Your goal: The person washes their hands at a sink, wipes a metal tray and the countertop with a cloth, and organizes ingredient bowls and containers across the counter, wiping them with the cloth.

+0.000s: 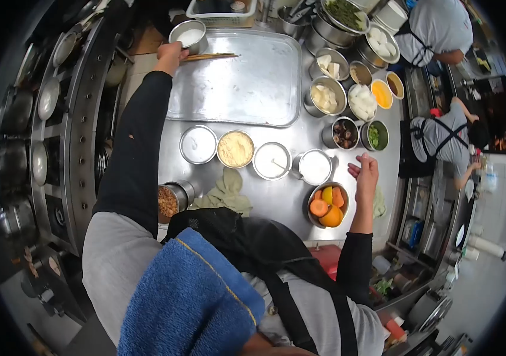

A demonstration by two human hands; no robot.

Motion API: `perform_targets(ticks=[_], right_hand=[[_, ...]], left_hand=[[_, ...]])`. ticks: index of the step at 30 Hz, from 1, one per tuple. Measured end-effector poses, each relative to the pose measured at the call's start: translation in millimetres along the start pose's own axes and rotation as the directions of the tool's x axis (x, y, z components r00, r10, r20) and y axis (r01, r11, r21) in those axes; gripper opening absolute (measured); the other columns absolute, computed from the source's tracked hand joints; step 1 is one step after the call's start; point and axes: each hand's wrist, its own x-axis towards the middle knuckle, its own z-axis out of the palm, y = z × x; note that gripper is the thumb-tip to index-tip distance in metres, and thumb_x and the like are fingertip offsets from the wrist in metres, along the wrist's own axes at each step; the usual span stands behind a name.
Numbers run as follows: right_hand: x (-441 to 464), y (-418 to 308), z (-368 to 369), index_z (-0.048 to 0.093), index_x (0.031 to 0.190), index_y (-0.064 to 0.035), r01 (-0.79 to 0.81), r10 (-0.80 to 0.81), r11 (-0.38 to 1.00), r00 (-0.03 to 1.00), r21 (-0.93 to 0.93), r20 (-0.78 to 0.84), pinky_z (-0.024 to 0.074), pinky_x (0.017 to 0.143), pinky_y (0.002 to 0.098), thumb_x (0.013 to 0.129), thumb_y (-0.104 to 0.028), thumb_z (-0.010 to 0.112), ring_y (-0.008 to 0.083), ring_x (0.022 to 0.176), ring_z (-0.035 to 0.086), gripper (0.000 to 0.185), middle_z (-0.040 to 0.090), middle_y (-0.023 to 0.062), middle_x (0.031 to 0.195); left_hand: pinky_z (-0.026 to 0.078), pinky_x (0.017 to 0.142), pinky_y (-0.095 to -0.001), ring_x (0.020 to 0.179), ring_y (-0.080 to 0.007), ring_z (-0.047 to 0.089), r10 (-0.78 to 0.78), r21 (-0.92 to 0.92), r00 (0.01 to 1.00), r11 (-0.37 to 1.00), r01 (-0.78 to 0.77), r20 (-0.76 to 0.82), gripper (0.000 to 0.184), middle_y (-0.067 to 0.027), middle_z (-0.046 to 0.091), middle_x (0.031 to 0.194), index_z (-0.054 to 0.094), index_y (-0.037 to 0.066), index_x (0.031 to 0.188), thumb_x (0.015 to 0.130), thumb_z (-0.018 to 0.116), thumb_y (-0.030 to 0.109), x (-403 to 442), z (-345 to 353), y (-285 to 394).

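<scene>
My left hand (171,57) reaches to the far left, closed at the side of a steel container (189,37) of white contents. A pair of wooden chopsticks (212,57) extends from beside that hand over the metal tray (241,113); whether the fingers also grip them is unclear. My right hand (367,178) hovers palm up with loosely curled, separated fingers and nothing in it. Close to it are a bowl of carrots and citrus (328,206), a container of white powder (314,167), dark mushroom-like pieces (344,133) and chopped greens (375,136).
Containers of yellow crumbs (235,149) and white contents (272,161) line the tray's near side. A green cloth (227,193) lies near my body. Several filled pots (324,98) crowd the right. Two people (440,139) stand beyond the table; stoves (66,136) run along the left.
</scene>
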Motion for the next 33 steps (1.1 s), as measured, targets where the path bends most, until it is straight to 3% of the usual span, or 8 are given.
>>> perform_targets(ticks=[3,4,6,9,18,21,25,33], right_hand=[[-26,-2,-29,0.055,0.109,-0.0017,0.138,-0.138,0.990,0.990,0.011,-0.033,0.0561,0.073,0.0297,0.100,-0.028,0.056,0.0199,0.081,0.067,0.028,0.063,0.0111,0.107],[-36,-8,-37,0.057,0.104,-0.0010,0.177,-0.173,0.983,0.982,0.040,-0.078,0.0551,0.071,0.0276,0.098,-0.023,0.058,0.0170,0.079,0.066,0.023,0.062,0.0087,0.098],[-49,-11,-58,0.056,0.106,-0.0023,0.215,-0.217,0.976,0.971,-0.034,-0.104,0.0540,0.071,0.0266,0.099,-0.025,0.057,0.0154,0.079,0.065,0.024,0.064,0.0089,0.106],[-60,-9,-75,0.059,0.101,-0.0019,0.217,-0.215,0.976,0.960,-0.005,-0.179,0.0508,0.067,0.0236,0.097,-0.023,0.060,0.0123,0.075,0.064,0.022,0.064,0.0045,0.090],[-64,0,-58,0.062,0.104,0.0007,0.336,-0.311,0.938,0.924,-0.085,0.223,0.0504,0.068,0.0240,0.093,-0.022,0.065,0.0110,0.074,0.061,0.025,0.066,0.0049,0.091],[-78,-6,-68,0.062,0.103,0.0014,0.323,-0.308,0.945,0.929,-0.044,0.207,0.0508,0.069,0.0244,0.093,-0.021,0.065,0.0106,0.075,0.061,0.025,0.065,0.0052,0.091],[-85,28,-104,0.062,0.103,0.0017,0.369,-0.368,0.929,0.914,0.029,0.172,0.0507,0.070,0.0248,0.094,-0.020,0.064,0.0103,0.077,0.060,0.023,0.065,0.0051,0.091],[-133,78,-160,0.061,0.106,-0.0017,0.120,-0.120,0.993,0.993,0.001,0.016,0.0470,0.064,0.0237,0.094,-0.024,0.063,0.0117,0.075,0.062,0.025,0.066,0.0038,0.091]], left_hand=[[0.060,0.058,-0.0352,0.081,-0.0304,0.068,0.009,-0.097,0.992,0.995,0.003,0.126,0.028,-0.0221,0.059,0.106,0.053,-0.011,0.107,0.079,0.052,-0.006,54,-7,-16],[0.056,0.058,-0.0323,0.077,-0.0255,0.068,0.004,0.260,0.979,0.964,-0.058,0.205,0.020,-0.0151,0.062,0.091,0.054,-0.008,0.100,0.080,0.054,-0.005,-5,-8,18],[0.054,0.061,-0.0283,0.072,-0.0197,0.065,0.075,0.353,0.952,0.918,-0.183,0.298,0.014,-0.0078,0.060,0.078,0.055,-0.002,0.095,0.081,0.058,-0.001,37,-13,21],[0.053,0.063,-0.0258,0.067,-0.0168,0.061,0.133,0.154,0.897,0.964,-0.215,0.421,0.014,-0.0057,0.059,0.078,0.056,0.003,0.094,0.081,0.063,0.002,-14,-16,45],[0.057,0.059,-0.0251,0.065,-0.0152,0.061,-0.069,0.384,0.717,0.878,-0.286,0.693,0.024,-0.0060,0.058,0.086,0.054,0.008,0.100,0.082,0.069,0.006,-232,57,26],[0.059,0.056,-0.0283,0.063,-0.0166,0.063,-0.110,0.387,0.587,0.844,-0.371,0.802,0.027,-0.0070,0.058,0.084,0.052,0.007,0.101,0.081,0.070,0.004,-263,87,-19],[0.059,0.054,-0.0297,0.059,-0.0176,0.063,-0.244,0.484,0.560,0.809,-0.332,0.792,0.025,-0.0076,0.059,0.080,0.053,0.006,0.097,0.079,0.070,0.003,-302,112,-57],[0.060,0.052,-0.0316,0.056,-0.0182,0.063,-0.316,0.562,0.593,0.775,-0.288,0.740,0.027,-0.0102,0.060,0.082,0.052,0.006,0.098,0.079,0.070,0.000,-316,137,-104]])
